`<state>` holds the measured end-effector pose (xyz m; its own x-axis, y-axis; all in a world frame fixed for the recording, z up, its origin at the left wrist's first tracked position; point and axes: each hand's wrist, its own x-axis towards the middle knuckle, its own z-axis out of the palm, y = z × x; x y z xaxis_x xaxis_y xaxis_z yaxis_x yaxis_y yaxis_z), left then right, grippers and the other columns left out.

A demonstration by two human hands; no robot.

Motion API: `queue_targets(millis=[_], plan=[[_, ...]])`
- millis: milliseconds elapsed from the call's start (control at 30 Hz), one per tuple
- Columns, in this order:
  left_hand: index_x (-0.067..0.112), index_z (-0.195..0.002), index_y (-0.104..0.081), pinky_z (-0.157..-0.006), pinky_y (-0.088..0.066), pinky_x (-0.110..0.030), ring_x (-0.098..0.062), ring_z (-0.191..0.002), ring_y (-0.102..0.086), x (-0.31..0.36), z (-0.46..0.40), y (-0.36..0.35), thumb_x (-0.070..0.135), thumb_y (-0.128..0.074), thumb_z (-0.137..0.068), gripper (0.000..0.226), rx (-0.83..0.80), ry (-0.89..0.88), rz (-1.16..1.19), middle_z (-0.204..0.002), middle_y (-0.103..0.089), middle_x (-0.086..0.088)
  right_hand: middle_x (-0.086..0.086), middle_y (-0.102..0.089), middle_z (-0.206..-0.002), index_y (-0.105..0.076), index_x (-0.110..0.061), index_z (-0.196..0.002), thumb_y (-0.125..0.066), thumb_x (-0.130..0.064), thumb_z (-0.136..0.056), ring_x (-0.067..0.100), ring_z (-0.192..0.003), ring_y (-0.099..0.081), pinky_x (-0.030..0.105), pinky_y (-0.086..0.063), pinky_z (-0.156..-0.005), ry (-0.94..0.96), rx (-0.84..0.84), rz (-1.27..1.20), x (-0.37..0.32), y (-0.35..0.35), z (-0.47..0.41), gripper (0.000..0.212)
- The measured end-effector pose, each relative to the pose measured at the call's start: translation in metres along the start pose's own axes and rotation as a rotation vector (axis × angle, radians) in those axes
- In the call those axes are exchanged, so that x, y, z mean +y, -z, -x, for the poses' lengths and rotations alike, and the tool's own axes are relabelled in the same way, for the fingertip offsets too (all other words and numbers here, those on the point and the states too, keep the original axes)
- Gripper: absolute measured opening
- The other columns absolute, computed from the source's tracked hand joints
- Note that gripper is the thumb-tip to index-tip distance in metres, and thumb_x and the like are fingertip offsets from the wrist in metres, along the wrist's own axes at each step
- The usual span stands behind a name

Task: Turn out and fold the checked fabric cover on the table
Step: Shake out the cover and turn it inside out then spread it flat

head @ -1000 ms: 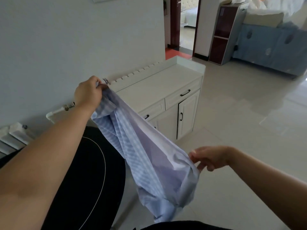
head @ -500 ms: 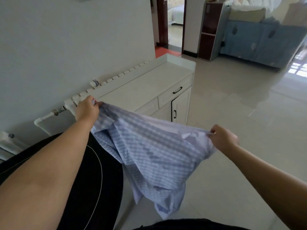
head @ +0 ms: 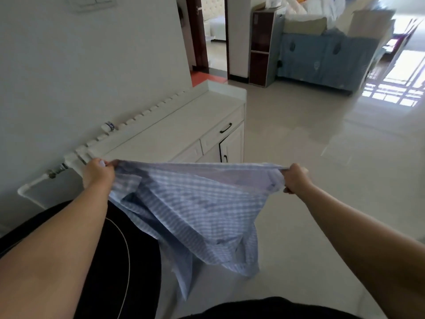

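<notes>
Left hand (head: 97,173), right hand (head: 295,178), gripping checked cover (head: 195,203)

We are drawing the checked cover (head: 195,203) out wide: our right hand (head: 295,178), which was hanging low and loose at lower right, is now gripping a corner at mid-right. Our left hand (head: 99,172) is dropping toward center left. The top edge is pulling taut between them.

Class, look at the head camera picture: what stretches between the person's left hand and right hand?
In the head view, the checked fabric cover spans from left hand to right hand, its top edge pulled taut, the rest hanging below.
</notes>
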<state>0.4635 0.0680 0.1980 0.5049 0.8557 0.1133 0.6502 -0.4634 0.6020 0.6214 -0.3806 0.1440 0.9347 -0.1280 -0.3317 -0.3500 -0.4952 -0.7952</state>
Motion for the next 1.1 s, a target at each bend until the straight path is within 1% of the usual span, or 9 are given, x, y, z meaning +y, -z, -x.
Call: queue_targets(millis=[100, 233, 300, 367, 500, 600, 800, 933, 1100], plan=[[-0.005, -0.114, -0.059, -0.091, -0.046, -0.045, -0.045, -0.111, -0.056, -0.010, -0.003, 0.001, 0.026, -0.055, -0.094, 0.037, 0.009, 0.149, 0.001, -0.120, -0.060, -0.028, 0.015, -0.056, -0.077, -0.049, -0.003, -0.092, -0.063, -0.020, -0.088, 0.029, -0.061, -0.057, 0.032, -0.049, -0.056, 0.083, -0.003, 0.120, -0.027, 0.019, 0.001, 0.023], [-0.005, -0.118, -0.058, -0.094, -0.045, -0.044, -0.044, -0.114, -0.055, -0.008, 0.002, -0.002, 0.021, -0.054, -0.094, 0.035, 0.011, 0.189, 0.067, -0.124, -0.059, -0.027, 0.007, -0.057, -0.075, -0.057, -0.009, -0.080, -0.059, -0.016, -0.089, 0.022, -0.074, -0.058, 0.021, -0.040, -0.056, -0.025, -0.127, 0.203, -0.025, 0.021, -0.006, 0.011], [-0.005, -0.116, -0.059, -0.093, -0.045, -0.044, -0.043, -0.113, -0.056, -0.005, 0.007, -0.006, 0.017, -0.052, -0.094, 0.032, 0.021, 0.171, 0.110, -0.122, -0.059, -0.028, -0.003, -0.049, -0.057, -0.052, -0.008, -0.067, -0.058, -0.019, -0.092, 0.015, -0.054, -0.055, 0.014, -0.036, -0.046, -0.054, -0.131, 0.320, -0.013, 0.012, -0.007, 0.028], [-0.005, -0.113, -0.060, -0.091, -0.046, -0.044, -0.044, -0.110, -0.057, -0.004, 0.011, -0.010, 0.016, -0.052, -0.094, 0.029, 0.027, 0.154, 0.143, -0.118, -0.060, -0.029, 0.003, -0.052, -0.040, -0.047, -0.002, -0.065, -0.045, -0.013, -0.096, 0.017, -0.027, -0.048, 0.014, -0.035, -0.029, -0.197, -0.104, 0.111, -0.006, 0.004, 0.004, 0.033], [-0.005, -0.110, -0.058, -0.090, -0.045, -0.042, -0.044, -0.110, -0.056, -0.006, 0.017, -0.012, 0.017, -0.052, -0.095, 0.027, 0.054, 0.168, 0.154, -0.118, -0.060, -0.029, 0.002, -0.049, -0.032, -0.053, -0.009, -0.078, -0.046, 0.001, -0.092, 0.006, -0.020, -0.042, 0.014, -0.035, -0.027, -0.114, -0.079, -0.016, -0.021, 0.017, 0.001, 0.019], [-0.006, -0.111, -0.057, -0.090, -0.044, -0.043, -0.046, -0.110, -0.055, -0.006, 0.017, -0.008, 0.014, -0.048, -0.096, 0.027, 0.072, 0.163, 0.164, -0.117, -0.058, -0.032, 0.010, -0.051, -0.053, -0.062, -0.010, -0.090, -0.044, 0.002, -0.090, 0.007, -0.021, -0.042, 0.016, -0.039, -0.028, 0.104, 0.093, -0.283, -0.073, 0.037, 0.000, 0.022], [0.001, -0.096, -0.056, -0.085, -0.045, -0.041, -0.042, -0.101, -0.058, 0.000, 0.012, -0.010, 0.014, -0.045, -0.095, 0.018, 0.143, 0.150, 0.312, -0.107, -0.061, -0.029, 0.006, -0.068, -0.054, -0.066, -0.006, -0.089, -0.053, 0.001, -0.090, 0.018, -0.050, -0.067, 0.028, -0.058, -0.058, 0.163, -0.100, -0.411, -0.120, 0.070, 0.015, 0.015], [0.009, -0.086, -0.047, -0.071, -0.036, -0.032, -0.040, -0.098, -0.060, 0.017, 0.007, -0.008, 0.016, -0.044, -0.095, 0.011, 0.200, 0.152, 0.436, -0.092, -0.058, -0.023, 0.011, -0.070, -0.095, -0.063, -0.003, -0.109, -0.065, -0.005, -0.085, 0.020, -0.088, -0.067, 0.031, -0.056, -0.084, 0.314, -0.208, -0.436, -0.123, 0.081, 0.009, 0.024], [0.007, -0.093, -0.056, -0.074, -0.040, -0.032, -0.036, -0.097, -0.059, 0.020, 0.005, -0.007, 0.026, -0.049, -0.095, 0.021, 0.166, 0.141, 0.417, -0.102, -0.062, -0.022, 0.007, -0.067, -0.082, -0.069, -0.006, -0.095, -0.078, -0.014, -0.076, 0.015, -0.071, -0.061, 0.022, -0.051, -0.064, 0.444, -0.032, -0.163, -0.096, 0.078, -0.001, 0.023]])
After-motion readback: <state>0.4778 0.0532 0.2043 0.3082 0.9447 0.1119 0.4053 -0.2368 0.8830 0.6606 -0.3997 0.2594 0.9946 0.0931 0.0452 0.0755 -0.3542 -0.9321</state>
